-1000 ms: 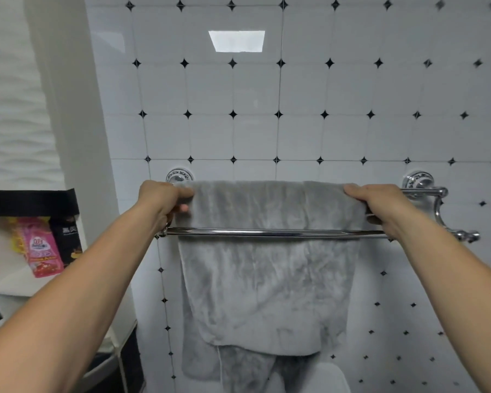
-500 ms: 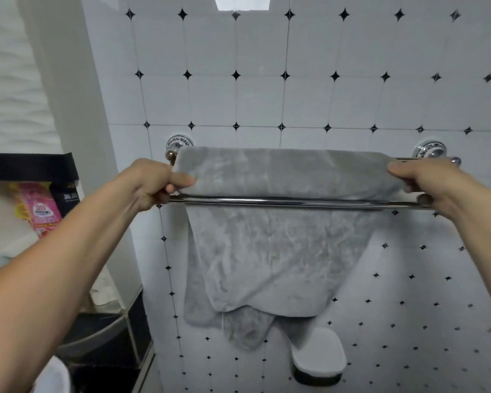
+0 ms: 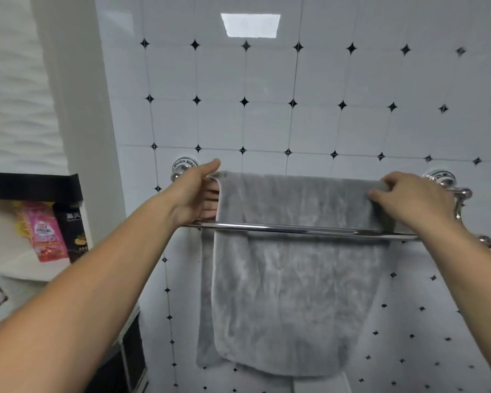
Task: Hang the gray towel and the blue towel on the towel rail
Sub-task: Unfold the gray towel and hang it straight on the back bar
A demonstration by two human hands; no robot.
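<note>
The gray towel (image 3: 292,282) hangs over the back bar of the chrome towel rail (image 3: 309,230) on the tiled wall and drops down behind the front bar. My left hand (image 3: 196,194) is at the towel's upper left edge, thumb raised and fingers spread beside the cloth, gripping nothing. My right hand (image 3: 408,199) pinches the towel's upper right corner near the right wall mount (image 3: 440,178). No blue towel is in view.
At the left, a shelf holds a pink packet (image 3: 44,231) and a black packet (image 3: 74,228). A white wall corner (image 3: 77,109) juts out left of the rail. Part of a white object (image 3: 321,385) shows below the towel.
The towel now lies flatter and more even along the back bar. My left hand has let go of the left corner and opened; my right hand still holds the right corner.
</note>
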